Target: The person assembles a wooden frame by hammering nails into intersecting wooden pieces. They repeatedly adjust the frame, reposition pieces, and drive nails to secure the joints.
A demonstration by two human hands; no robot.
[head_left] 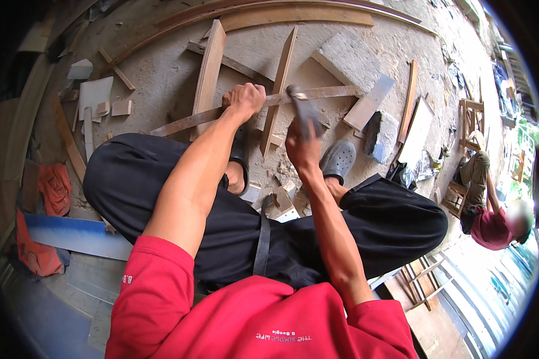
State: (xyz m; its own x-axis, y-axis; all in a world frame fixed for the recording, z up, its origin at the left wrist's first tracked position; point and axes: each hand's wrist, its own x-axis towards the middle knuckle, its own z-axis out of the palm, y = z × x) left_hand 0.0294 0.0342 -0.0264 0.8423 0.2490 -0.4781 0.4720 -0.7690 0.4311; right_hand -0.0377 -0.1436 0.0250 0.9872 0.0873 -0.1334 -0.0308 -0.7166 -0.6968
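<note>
My left hand (244, 102) is closed around a long thin wooden strip (335, 92) that runs crosswise in front of me. Under the strip are two longer boards, a wide one (209, 72) on the left and a narrower one (281, 66) to its right. In my right hand (302, 146) is a hammer (306, 113), its handle gripped and slightly blurred. The hammer's head is at the strip, just right of the narrower board; whether it touches cannot be made out. Any nail there is too small to see.
Concrete blocks (380, 137) and a flat slab (347, 57) lie to the right, near a pale board (370, 102). Wood scraps (284, 194) litter the ground between my feet. A handsaw-like blue-white panel (81, 235) lies at left. Another person (491, 224) sits at far right.
</note>
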